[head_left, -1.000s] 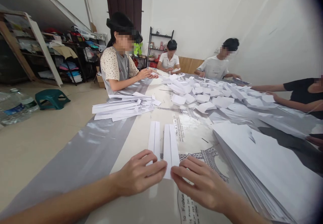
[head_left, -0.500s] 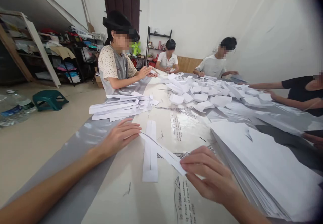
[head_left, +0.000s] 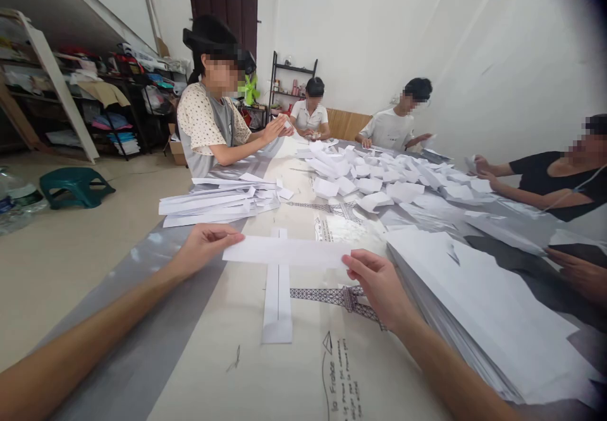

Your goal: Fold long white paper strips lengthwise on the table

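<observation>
My left hand and my right hand pinch opposite ends of a white paper strip, held nearly level above the table. Its visible face is blank. Beneath it, running lengthwise away from me, lies a second white strip with a dark line down its middle; the held strip crosses over its upper part. To the right of that strip, an Eiffel Tower drawing shows on the tablecloth.
A heap of folded white papers covers the far middle. Long paper strips lie at left, a tall stack of sheets at right. Several people sit around the table handling paper, one wearing a headset. A green stool stands on the floor.
The held strip has turned from slanting and edge-on to nearly level with its broad face showing. My right hand has risen, and my left fingers have curled into a pinch.
</observation>
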`<state>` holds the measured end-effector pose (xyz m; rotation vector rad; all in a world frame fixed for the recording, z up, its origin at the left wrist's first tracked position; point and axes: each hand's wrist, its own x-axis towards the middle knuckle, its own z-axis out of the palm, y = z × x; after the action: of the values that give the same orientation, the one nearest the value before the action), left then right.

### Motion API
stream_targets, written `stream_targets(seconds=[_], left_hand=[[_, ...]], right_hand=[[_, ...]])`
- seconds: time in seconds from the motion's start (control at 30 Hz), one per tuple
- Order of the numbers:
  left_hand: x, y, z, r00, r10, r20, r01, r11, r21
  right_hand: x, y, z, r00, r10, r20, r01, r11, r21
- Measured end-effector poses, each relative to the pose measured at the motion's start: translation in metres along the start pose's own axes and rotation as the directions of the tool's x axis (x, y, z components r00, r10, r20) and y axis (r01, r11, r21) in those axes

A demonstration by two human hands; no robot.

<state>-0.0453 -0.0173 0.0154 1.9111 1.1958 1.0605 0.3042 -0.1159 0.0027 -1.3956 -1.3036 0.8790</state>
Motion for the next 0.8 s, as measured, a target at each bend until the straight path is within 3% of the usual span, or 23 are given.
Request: stream_targets(seconds=[0.1, 0.13, 0.2, 0.3, 0.37, 0.47, 0.57, 0.6, 0.67, 0.8], left_hand=[[0.007, -0.009, -0.008, 0.978, -0.035, -0.208, 0.029, 0.999, -0.029], [0.010, -0.014, -0.013, 0.955, -0.048, -0.293, 0.038, 0.999, -0.039], [0.016, -0.023, -0.026, 0.897, -0.065, -0.438, 0.060, 0.998, -0.025], [0.023, -0.042, -0.048, 0.820, -0.063, -0.569, 0.096, 0.995, 0.028], [0.026, -0.059, -0.063, 0.786, -0.024, -0.618, 0.135, 0.982, 0.132], [0.029, -0.088, -0.077, 0.818, 0.119, -0.563, 0.137, 0.910, 0.391], [0.030, -0.112, -0.082, 0.864, 0.247, -0.439, 0.056, 0.819, 0.572], [0.030, -0.117, -0.082, 0.859, 0.305, -0.411, 0.027, 0.775, 0.631], [0.029, -0.122, -0.080, 0.846, 0.364, -0.390, 0.029, 0.699, 0.715], [0.024, -0.113, -0.074, 0.877, 0.320, -0.359, 0.092, 0.622, 0.778]], right_hand=[[0.005, -0.002, -0.015, 0.992, -0.124, 0.037, 0.129, 0.938, -0.320], [0.008, -0.002, -0.024, 0.979, -0.199, 0.048, 0.198, 0.862, -0.466], [0.014, 0.002, -0.047, 0.949, -0.308, 0.067, 0.252, 0.613, -0.749], [0.022, 0.013, -0.086, 0.977, -0.211, -0.019, 0.039, 0.270, -0.962], [0.023, 0.019, -0.108, 0.985, -0.061, -0.163, -0.153, 0.146, -0.977], [0.021, 0.024, -0.126, 0.983, 0.140, -0.121, -0.141, 0.147, -0.979], [0.018, 0.023, -0.132, 0.979, 0.139, -0.152, -0.176, 0.183, -0.967], [0.017, 0.022, -0.133, 0.978, 0.117, -0.170, -0.191, 0.202, -0.961], [0.016, 0.021, -0.135, 0.984, 0.061, -0.168, -0.178, 0.249, -0.952], [0.018, 0.022, -0.136, 0.983, 0.062, -0.174, -0.185, 0.265, -0.946]])
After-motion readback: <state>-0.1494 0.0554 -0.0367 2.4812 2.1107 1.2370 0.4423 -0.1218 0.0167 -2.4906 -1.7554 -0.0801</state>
